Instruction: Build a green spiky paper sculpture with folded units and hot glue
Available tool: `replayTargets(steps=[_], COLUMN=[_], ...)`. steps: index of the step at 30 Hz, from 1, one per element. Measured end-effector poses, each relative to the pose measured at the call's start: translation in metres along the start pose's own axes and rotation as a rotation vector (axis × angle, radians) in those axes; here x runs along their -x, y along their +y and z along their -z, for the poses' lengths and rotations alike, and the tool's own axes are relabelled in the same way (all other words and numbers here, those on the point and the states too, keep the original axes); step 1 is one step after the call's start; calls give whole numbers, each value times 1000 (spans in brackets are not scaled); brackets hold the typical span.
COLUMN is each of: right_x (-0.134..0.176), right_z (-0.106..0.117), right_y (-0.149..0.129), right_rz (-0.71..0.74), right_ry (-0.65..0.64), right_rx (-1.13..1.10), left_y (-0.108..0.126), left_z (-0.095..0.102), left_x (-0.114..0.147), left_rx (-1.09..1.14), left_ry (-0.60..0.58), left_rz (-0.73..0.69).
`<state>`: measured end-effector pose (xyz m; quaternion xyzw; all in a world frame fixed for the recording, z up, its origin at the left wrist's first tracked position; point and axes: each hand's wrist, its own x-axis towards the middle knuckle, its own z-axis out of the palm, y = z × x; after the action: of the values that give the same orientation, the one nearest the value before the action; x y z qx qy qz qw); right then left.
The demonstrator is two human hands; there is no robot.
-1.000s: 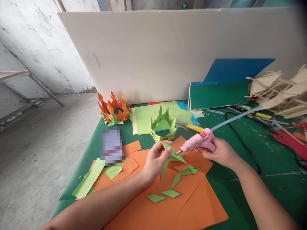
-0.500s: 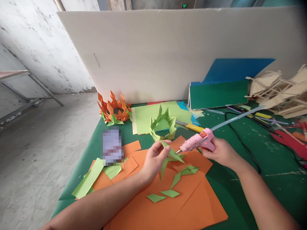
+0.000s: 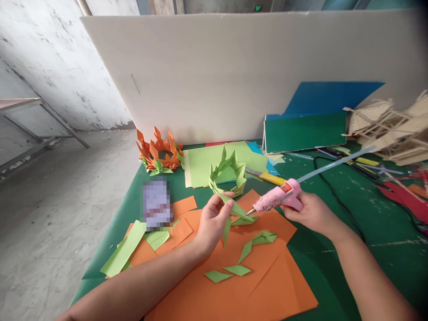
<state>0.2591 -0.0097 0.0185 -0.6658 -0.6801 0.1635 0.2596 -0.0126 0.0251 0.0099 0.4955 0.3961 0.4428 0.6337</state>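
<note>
My left hand (image 3: pixel 216 220) pinches a folded green paper piece (image 3: pixel 238 208) between thumb and fingers above the orange paper (image 3: pixel 261 285). In my right hand (image 3: pixel 312 213) is a pink hot glue gun (image 3: pixel 277 197), with a long clear glue stick (image 3: pixel 337 164) out of its back. The nozzle is at the tip of the held piece; whether it touches I cannot tell. Below lie another folded green piece (image 3: pixel 264 238) and two small green paper diamonds (image 3: pixel 236 270). A green folded-paper ring (image 3: pixel 240 174) stands just behind my left hand.
An orange paper crown (image 3: pixel 160 154) stands at the back left, near a blurred purple object (image 3: pixel 156 204). Behind the ring lie green sheets (image 3: pixel 197 167) and a yellow-handled cutter (image 3: pixel 272 179). A black cable (image 3: pixel 337 196) runs at right, by wooden models (image 3: pixel 394 133). A white board (image 3: pixel 234 76) rises behind.
My left hand has tilted the green piece and shifted it slightly left. The glue gun has moved slightly to the right.
</note>
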Motion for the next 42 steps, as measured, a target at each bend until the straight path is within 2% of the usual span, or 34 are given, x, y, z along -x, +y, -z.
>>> replayTargets(steps=[22,27,31,34,37,42], right_x=[-1,-1,-2,-6,-9,-10], right_z=[2,3,5,10,14,12], right_y=[1,4,13,21,29,43], right_rz=[-52,-72,-134,-192,-301,-426], right_ry=[22,-20,-29,58,153,100], right_rx=[18,-21,-178,-299,-239,-168], left_y=[5,7,5,4,4,3], left_z=[0,0,0,1,2,3], left_x=[-1,-2,-2,-2,-1,-2], left_rx=[35,61,40,2,-47,-75], left_ry=[83,90,86,72,49,25], left_rz=[-17,-23,-24,-20,-8,-44])
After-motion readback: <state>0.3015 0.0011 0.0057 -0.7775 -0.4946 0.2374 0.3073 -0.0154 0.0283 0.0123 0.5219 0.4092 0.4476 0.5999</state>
